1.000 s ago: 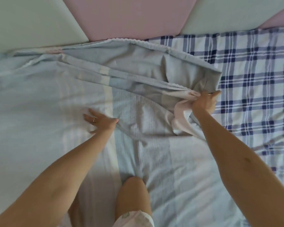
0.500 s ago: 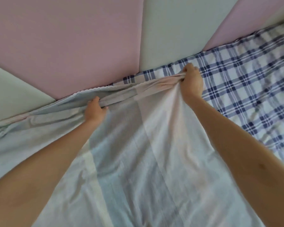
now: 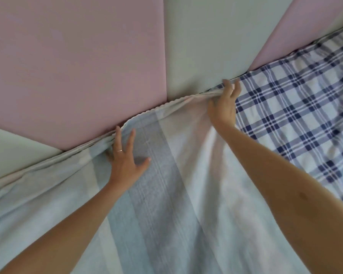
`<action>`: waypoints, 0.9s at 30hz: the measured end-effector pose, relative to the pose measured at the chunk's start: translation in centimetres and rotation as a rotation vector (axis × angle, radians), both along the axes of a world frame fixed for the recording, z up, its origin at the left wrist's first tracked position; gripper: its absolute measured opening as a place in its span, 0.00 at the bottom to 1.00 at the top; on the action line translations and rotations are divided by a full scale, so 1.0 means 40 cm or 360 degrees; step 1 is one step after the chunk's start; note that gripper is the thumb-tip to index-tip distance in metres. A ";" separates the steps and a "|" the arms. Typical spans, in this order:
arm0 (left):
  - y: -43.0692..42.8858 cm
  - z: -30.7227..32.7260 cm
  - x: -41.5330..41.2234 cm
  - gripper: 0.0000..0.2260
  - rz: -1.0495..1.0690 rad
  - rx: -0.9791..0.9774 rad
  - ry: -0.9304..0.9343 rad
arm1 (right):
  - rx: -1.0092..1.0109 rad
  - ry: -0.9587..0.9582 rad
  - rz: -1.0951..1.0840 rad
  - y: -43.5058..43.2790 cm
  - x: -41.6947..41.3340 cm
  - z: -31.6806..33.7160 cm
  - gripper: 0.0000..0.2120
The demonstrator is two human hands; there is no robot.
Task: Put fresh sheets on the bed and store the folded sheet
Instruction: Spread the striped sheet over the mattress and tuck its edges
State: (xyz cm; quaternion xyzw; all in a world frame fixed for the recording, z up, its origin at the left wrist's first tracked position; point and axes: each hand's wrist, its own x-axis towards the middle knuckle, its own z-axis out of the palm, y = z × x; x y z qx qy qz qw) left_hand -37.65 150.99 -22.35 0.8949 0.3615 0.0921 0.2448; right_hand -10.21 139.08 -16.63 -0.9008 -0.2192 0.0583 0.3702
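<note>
Nearest to the camera, two bare forearms reaching forward over the striped sheet, pale blue with grey and white bands, already spread flat across the near and left part of the bed. Further out, the left hand lying flat on this sheet near its far edge, fingers spread apart, a ring on one finger, the fingertips pushing the bunched hem toward the gap under the padded wall panels; no real grip here, only pressing. To the right and a little further, the right hand with its grip closed around the gathered corner of the hem, pinching the cloth between thumb and fingers just at the foot of the panels. Beside it, on the right, the checked sheet, blue and white, uncovered as far as the far right of the bed. By judgement, about in the middle of the first part: fresh sheet laid on one side and brought to the wall edge, hem not yet tucked along its whole length and somewhat wrinkled at the left. Left to do, probably: covering the checked side, smoothing, tucking. No folded sheet in view, so its storing apparently not begun.
</note>
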 end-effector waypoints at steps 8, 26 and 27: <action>-0.021 -0.142 0.085 0.35 0.0265 0.0339 0.0591 | -0.0313 -0.0228 0.0024 -0.094 -0.094 -0.163 0.26; -0.011 -0.108 0.079 0.35 0.0168 0.0269 0.0646 | 0.0477 0.1152 0.0100 -0.014 0.206 0.084 0.09; -0.016 -0.107 0.083 0.35 0.0163 0.0263 0.0638 | 0.0443 0.1185 0.0100 -0.016 0.212 0.098 0.06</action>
